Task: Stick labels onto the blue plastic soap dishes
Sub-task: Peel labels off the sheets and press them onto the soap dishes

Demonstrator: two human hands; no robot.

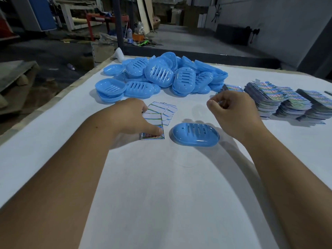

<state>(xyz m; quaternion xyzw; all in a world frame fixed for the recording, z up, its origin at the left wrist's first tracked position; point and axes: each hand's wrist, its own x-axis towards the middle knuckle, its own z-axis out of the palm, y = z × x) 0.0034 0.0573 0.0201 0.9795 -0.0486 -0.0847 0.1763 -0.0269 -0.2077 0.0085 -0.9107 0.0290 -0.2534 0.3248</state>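
Where the white table [161, 186] spreads out matte and smooth, one blue soap dish [195, 134], upside down, oval, glossy plastic with a row of slots across its domed base, alone between the two hands; just left of it a printed label sheet [152, 135], rectangular and shiny, flat on the table; pressed down there by the thumb of the left hand [133, 116], other fingers spread over a fan of peeled white backing papers [164, 112] edged in green; right hand [231, 112] raised beyond the dish, fingers curled with thumb and forefinger pinched together, something small and pale possibly between them, too small to tell; farther back a heaped pile of dishes [161, 76], same blue slotted ovals, tumbled and nested; to the right, stacks of labels [280, 103], iridescent, thick and fanned along the table edge.
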